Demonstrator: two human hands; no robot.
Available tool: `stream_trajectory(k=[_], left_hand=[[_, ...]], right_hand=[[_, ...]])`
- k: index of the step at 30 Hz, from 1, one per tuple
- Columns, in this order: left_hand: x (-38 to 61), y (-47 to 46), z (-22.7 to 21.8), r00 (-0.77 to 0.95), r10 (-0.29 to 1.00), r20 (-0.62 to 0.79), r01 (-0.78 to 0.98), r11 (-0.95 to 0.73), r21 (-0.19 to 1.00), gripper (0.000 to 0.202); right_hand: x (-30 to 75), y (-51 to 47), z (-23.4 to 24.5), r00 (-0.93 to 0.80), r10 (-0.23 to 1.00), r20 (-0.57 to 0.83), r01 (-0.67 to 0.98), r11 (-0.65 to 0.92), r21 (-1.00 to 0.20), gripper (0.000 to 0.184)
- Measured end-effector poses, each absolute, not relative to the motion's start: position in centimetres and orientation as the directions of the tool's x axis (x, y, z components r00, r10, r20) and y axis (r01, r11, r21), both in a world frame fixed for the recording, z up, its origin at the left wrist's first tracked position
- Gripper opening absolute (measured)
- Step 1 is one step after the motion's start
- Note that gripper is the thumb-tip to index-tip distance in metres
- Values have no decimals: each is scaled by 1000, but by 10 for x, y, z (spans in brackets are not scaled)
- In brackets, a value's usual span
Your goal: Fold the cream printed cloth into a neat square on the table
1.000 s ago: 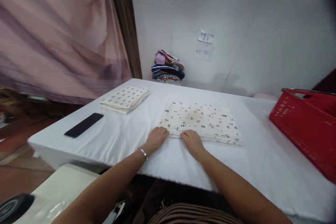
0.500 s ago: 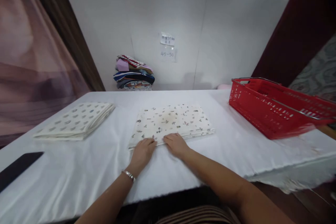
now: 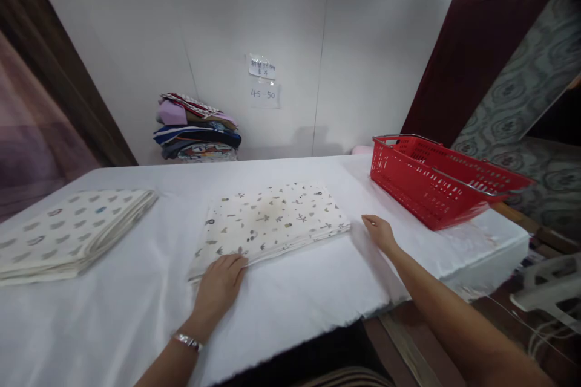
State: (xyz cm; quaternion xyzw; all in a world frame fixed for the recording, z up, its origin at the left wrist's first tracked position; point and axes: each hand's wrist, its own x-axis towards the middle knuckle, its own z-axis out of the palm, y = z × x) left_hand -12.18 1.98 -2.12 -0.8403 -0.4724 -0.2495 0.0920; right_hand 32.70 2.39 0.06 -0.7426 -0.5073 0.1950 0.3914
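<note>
Left to right, clock taken from the middle of the printed cloth.

9 o'clock: folded cloth with grey motifs (image 3: 68, 230), lying flat on the white-covered bench (image 3: 290, 308), well apart from the printed one, no hand on it.
11 o'clock, far side: pile of mixed fabrics (image 3: 197, 127) against the wall.
Between 7 and 8 o'clock: left hand (image 3: 220, 284), palm down, fingers side by side on the near edge of the printed cloth. Thumb partly hidden, so can't tell if the grip pinches any layers.
Centre: printed cloth (image 3: 272, 217), folded in layers, flat on the bench, near edge slanting up toward 3 o'clock.
3 o'clock: right hand (image 3: 380, 233), just beyond the cloth's right end, apart from it. Fingers curled and drawn together; can't tell if the grip pinches anything or touches the bench.
Between 2 and 3 o'clock, farther out: red basket (image 3: 408, 187), upright on the bench.

Step, my read: squaring up the folded cloth along its near edge. Next move calls for light left-hand pressure, right hand back to the near right corner, layers kept aligned.
</note>
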Motion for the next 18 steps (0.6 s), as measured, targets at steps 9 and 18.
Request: stream_trajectory(k=[9, 18], left_hand=[[-124, 20, -21, 445, 740, 504, 832, -550, 73, 22], [-123, 19, -20, 448, 726, 522, 823, -563, 77, 20]], right_hand=[[304, 55, 16, 332, 853, -404, 393, -514, -763, 22], [299, 80, 11, 328, 782, -531, 444, -623, -644, 24]])
